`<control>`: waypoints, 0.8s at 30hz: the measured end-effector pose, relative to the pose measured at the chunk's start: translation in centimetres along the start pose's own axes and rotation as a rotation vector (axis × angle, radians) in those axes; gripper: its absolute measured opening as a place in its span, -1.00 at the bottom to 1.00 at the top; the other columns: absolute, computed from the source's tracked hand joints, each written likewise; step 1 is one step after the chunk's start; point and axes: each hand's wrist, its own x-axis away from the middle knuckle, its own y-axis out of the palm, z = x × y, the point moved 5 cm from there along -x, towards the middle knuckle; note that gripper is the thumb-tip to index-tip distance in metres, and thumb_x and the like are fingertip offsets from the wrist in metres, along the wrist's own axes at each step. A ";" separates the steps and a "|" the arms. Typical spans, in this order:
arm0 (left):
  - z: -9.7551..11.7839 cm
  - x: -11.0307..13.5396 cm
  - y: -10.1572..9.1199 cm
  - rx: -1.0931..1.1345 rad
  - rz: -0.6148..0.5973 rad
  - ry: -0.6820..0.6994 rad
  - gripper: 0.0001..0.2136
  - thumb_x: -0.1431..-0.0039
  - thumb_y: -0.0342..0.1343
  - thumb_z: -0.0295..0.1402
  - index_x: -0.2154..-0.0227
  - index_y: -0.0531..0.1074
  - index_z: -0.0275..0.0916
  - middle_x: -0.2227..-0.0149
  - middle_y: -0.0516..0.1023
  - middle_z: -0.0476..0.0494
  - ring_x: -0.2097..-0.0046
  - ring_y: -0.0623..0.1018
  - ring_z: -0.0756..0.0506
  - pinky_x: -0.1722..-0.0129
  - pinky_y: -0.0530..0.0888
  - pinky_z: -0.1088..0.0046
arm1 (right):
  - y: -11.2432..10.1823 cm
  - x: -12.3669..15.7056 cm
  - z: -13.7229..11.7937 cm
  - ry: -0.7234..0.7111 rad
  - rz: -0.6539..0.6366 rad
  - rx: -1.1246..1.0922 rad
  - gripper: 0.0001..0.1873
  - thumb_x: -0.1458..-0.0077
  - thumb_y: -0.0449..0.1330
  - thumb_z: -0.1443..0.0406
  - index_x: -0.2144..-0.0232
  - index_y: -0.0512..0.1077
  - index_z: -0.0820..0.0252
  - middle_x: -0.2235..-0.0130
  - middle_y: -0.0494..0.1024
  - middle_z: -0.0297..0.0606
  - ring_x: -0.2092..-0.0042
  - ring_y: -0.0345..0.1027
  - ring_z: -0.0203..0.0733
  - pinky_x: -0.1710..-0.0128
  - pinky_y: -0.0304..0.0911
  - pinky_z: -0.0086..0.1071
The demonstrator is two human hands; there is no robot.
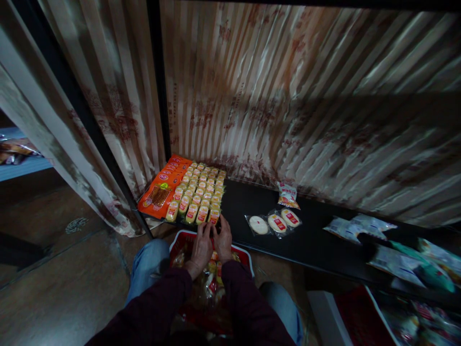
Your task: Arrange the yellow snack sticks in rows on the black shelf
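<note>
My left hand [200,249] and my right hand [223,241] are close together at the front edge of a low black shelf [317,240], over a red basket [183,239] full of small wrapped snacks. Both hands' fingers are curled at the nearest row of small yellow wrapped snack packs [199,196], which lie in neat rows on the shelf. Whether the fingers pinch a pack is hidden. Flat orange packets [164,185] lie stacked to the left of the yellow rows.
Three clear-wrapped round cakes [275,222] and an upright small bag [287,194] lie further right on the shelf. More plastic packets [396,254] cover the right end. A striped curtain [288,96] hangs behind. A white-edged box [345,312] stands on the floor at right.
</note>
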 end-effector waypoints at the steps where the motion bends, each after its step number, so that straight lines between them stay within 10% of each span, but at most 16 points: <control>1: -0.1 0.1 0.0 0.004 -0.004 -0.004 -0.45 -0.10 -0.14 -0.68 -0.16 0.27 -0.20 -0.09 0.29 -0.26 -0.05 0.47 -0.08 -0.11 0.47 0.28 | 0.1 0.0 0.1 0.006 -0.002 -0.017 -0.44 -0.10 0.05 0.17 -0.13 0.33 0.27 -0.09 0.45 0.04 -0.08 0.33 -0.02 -0.09 0.29 -0.06; 10: -0.7 0.5 0.2 -0.081 0.002 0.018 -0.45 -0.10 -0.14 -0.68 -0.14 0.30 -0.18 -0.06 0.37 -0.21 0.01 0.49 -0.05 -0.04 0.49 0.34 | 0.0 0.3 0.6 0.023 0.019 -0.100 -0.48 -0.07 0.11 0.18 -0.08 0.36 0.23 -0.05 0.46 0.02 0.00 0.39 -0.05 0.02 0.39 -0.11; 24: -0.2 -0.6 -1.1 -0.665 0.009 0.630 -0.48 -0.21 -0.11 -0.58 -0.24 0.21 -0.25 -0.27 0.30 -0.18 -0.37 0.08 -0.16 -0.32 0.06 0.10 | -0.2 0.1 0.3 -0.009 0.049 -0.082 -0.60 -0.01 0.06 0.34 0.06 0.40 0.21 -0.04 0.43 0.01 -0.05 0.35 -0.06 0.04 0.41 -0.14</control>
